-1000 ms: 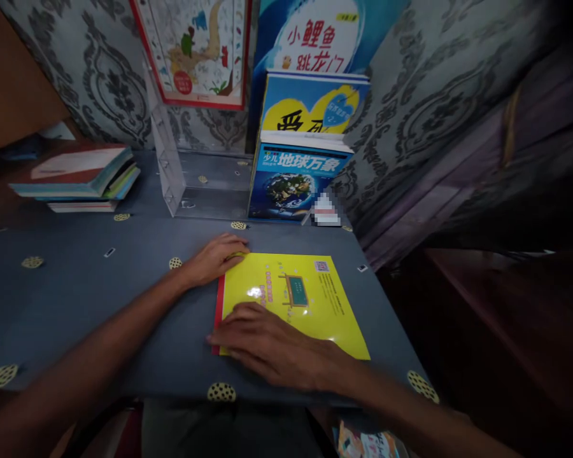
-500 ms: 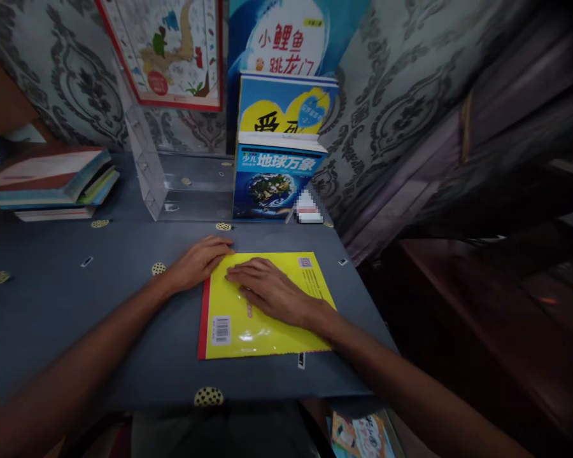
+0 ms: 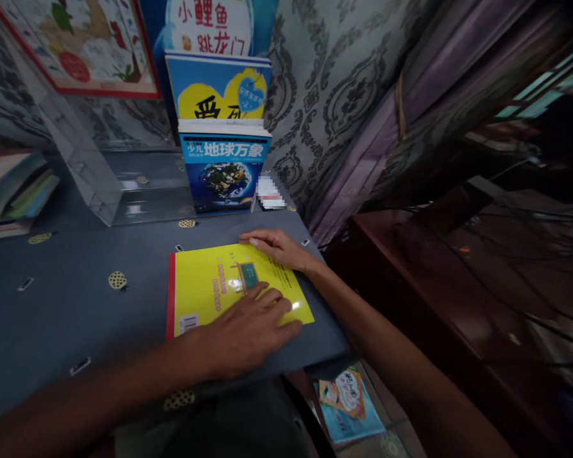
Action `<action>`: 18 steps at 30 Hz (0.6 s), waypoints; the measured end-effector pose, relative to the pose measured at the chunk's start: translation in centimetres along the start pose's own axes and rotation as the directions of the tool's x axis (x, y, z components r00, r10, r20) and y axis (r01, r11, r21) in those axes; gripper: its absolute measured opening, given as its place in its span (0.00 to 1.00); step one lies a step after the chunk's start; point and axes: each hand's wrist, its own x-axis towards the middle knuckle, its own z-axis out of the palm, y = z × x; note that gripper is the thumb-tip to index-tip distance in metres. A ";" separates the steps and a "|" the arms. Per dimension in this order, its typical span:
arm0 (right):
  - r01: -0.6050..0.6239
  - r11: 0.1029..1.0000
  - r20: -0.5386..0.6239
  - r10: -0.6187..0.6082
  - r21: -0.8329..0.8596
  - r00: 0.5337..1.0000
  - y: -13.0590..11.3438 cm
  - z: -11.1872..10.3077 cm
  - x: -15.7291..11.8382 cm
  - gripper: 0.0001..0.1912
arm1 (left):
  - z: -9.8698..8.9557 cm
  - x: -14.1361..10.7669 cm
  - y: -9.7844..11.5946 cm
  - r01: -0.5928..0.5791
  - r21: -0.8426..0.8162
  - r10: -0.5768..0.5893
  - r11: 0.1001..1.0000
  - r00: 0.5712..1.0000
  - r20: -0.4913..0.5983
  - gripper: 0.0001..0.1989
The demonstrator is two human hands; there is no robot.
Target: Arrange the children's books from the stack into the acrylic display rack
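A yellow book point(image 3: 198, 270) with a red spine lies flat on the table, its barcode at the lower left and a small green chalkboard printed near its middle. Across its lower right part rests my left hand point(image 3: 253, 324), fingers apart and slightly bent, hiding some of the bottom edge. My right hand point(image 3: 279, 248) lies along the upper right edge with its fingers stretched out to the left. Neither hand grasps the book; both appear to touch its cover.
Behind the book stands a clear acrylic rack point(image 3: 90, 172) holding a blue earth book point(image 3: 226, 175) and others. Stacked books point(image 3: 14, 191) lie at the left. Below the table's right edge is another book point(image 3: 348, 404). A dark red cabinet point(image 3: 439, 305) stands at the right.
My left hand has moved from the book's top left corner to its lower right. My right hand has slid from the middle to the upper right edge. The view has turned right.
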 end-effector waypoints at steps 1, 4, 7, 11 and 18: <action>-0.005 1.000 0.005 0.005 0.017 1.000 0.0 0.0 0.0 0.21 | 0.2 0.7 0.6 -0.020 0.005 0.020 1.000 0.999 0.026 0.15; -0.005 0.999 0.011 0.005 0.046 1.000 0.0 -0.2 0.0 0.23 | 0.8 2.1 0.6 -0.028 0.030 0.026 0.999 0.998 0.050 0.16; -0.013 0.996 0.013 0.012 0.084 1.000 -0.5 -0.6 -0.2 0.26 | 0.9 3.2 -1.1 0.030 0.056 -0.035 0.998 0.996 0.081 0.16; -0.070 0.963 -0.022 0.078 0.259 0.997 -0.9 -1.0 -0.3 0.29 | 1.1 4.3 -4.3 0.158 0.121 -0.168 0.980 0.983 0.078 0.16; -0.031 0.832 -0.165 0.146 0.554 0.975 0.3 -1.3 0.0 0.34 | 1.6 4.2 -7.7 0.320 0.100 -0.324 0.942 0.946 0.020 0.18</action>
